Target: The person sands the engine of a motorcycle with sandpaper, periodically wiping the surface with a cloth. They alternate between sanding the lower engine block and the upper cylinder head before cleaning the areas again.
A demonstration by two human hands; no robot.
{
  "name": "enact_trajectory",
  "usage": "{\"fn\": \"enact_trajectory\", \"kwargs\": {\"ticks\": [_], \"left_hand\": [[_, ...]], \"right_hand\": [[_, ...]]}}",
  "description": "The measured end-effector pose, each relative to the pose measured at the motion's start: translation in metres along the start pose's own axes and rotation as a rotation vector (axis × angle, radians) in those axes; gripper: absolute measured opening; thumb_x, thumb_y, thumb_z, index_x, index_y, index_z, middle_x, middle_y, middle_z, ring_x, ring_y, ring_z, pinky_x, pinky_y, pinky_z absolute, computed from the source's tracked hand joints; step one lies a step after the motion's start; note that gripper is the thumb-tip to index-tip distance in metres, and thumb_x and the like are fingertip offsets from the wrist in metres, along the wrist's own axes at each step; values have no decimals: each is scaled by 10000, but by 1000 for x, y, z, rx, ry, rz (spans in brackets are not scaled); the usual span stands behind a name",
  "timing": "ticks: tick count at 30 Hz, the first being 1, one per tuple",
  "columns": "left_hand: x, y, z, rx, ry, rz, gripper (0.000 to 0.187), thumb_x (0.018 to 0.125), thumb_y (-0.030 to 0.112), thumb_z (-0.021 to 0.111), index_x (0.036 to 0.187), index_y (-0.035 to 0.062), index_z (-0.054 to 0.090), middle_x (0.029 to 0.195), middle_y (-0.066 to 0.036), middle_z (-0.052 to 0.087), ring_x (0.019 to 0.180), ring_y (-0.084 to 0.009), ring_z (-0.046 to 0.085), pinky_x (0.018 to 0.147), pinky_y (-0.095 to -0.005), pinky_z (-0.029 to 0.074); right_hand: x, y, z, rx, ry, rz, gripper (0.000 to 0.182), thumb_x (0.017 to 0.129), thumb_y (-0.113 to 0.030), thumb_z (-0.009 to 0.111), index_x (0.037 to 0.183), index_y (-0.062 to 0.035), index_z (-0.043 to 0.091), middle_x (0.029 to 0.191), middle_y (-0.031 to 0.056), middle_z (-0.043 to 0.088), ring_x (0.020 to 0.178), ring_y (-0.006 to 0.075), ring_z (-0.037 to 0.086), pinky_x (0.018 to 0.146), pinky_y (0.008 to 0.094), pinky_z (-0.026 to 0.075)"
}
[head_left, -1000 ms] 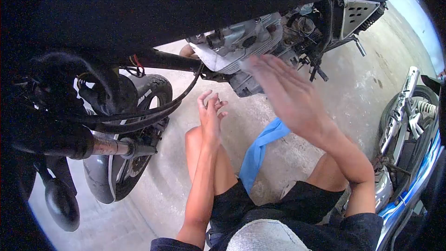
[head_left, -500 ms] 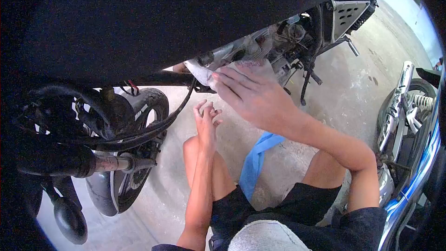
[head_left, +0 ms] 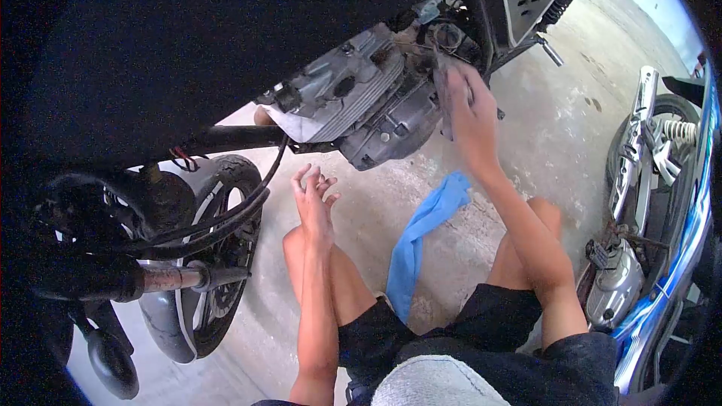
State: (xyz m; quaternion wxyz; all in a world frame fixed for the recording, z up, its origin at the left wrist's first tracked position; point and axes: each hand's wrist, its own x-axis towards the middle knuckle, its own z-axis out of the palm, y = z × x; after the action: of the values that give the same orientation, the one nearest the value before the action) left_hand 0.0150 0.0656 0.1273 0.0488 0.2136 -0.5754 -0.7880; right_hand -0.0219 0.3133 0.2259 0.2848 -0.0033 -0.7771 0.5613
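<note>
Left hand (head_left: 314, 203): hung half-curled, holding nothing, by the left knee (head_left: 293, 246).
Right hand (head_left: 470, 105): curled round a blurred grey sheet (head_left: 442, 94), right of the engine (head_left: 387, 131).
Cloth (head_left: 418, 240): lay nearer, on the floor (head_left: 560, 143).

Two bare hands (head_left: 314, 201) (head_left: 474, 109), two motorcycles (head_left: 395, 129) (head_left: 618, 282), one blue cloth (head_left: 416, 237) – one grey scrap (head_left: 444, 105)

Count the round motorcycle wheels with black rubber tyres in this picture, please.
2: one black-tyred wheel at left, the other wheel at far right, both partly covered. More may be hidden.
</note>
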Motion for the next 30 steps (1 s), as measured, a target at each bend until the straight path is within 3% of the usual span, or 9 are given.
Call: {"fn": "enact_trajectory", "kwargs": {"ticks": [3,8,11,13,18,22,24,25,30], "left_hand": [[-3,-3,4,40,-18,-13,332,929,263,520,1225,150,421,877,-5,499,857,-152,574,664,-307,462],[2,-7,0,19,-30,-3,342,933,284,518,1232,151,420,878,-1,508,865,-141,573,671,-300,455],[4,-5,-3,83,-20,-12,336,939,299,509,1228,151,423,877,0,513,866,-136,572,674,-299,454],[10,-5,-9,74,-41,-17,336,938,292,510,1231,156,417,912,-9,514,870,-143,578,672,-294,451],[16,-8,-5,225,-146,38,260,932,312,537,1131,149,498,881,4,530,843,-128,575,666,-267,432],[22,-19,5,323,-272,124,240,960,303,496,1086,102,531,826,-5,531,805,-115,574,631,-252,424],[27,-25,8,345,-289,151,259,976,308,479,1085,80,534,797,-7,528,767,-114,577,606,-246,419],[27,-26,9,354,-295,157,221,971,274,467,1072,89,532,784,-3,516,748,-124,576,609,-250,419],[24,-21,12,367,-273,180,183,971,222,443,1057,86,530,737,7,493,707,-126,572,600,-246,414]], "right_hand": [[20,-15,29,60,91,-288,276,972,-154,449,1173,8,548,1022,222,637,903,398,612,763,358,479],[-8,-11,53,121,46,-121,287,971,-136,452,1234,-30,501,1051,241,618,910,433,596,744,391,488],[-33,22,35,22,18,-275,291,973,-135,449,1247,-47,496,1029,242,619,907,434,594,743,390,485],[-38,35,17,-66,-218,-278,285,970,-130,457,1234,-42,517,1020,232,624,879,415,608,746,376,483],[-20,49,-6,43,-46,153,268,953,-131,493,1195,-44,569,1024,219,630,890,366,630,791,369,474],[-22,68,4,-149,-85,-315,323,934,-73,442,1240,-24,533,1194,182,578,1153,318,541,972,403,422],[-34,79,18,-634,-315,-628,452,853,-24,460,1304,-1,464,1363,147,468,1316,320,379,1096,451,295],[-47,82,23,-602,-406,-622,564,800,-40,474,1355,17,391,1430,130,399,1368,340,286,1138,473,200],[-39,91,28,-567,-431,-685,571,813,-84,460,1373,-3,383,1437,123,393,1368,340,293,1142,469,197]]}}
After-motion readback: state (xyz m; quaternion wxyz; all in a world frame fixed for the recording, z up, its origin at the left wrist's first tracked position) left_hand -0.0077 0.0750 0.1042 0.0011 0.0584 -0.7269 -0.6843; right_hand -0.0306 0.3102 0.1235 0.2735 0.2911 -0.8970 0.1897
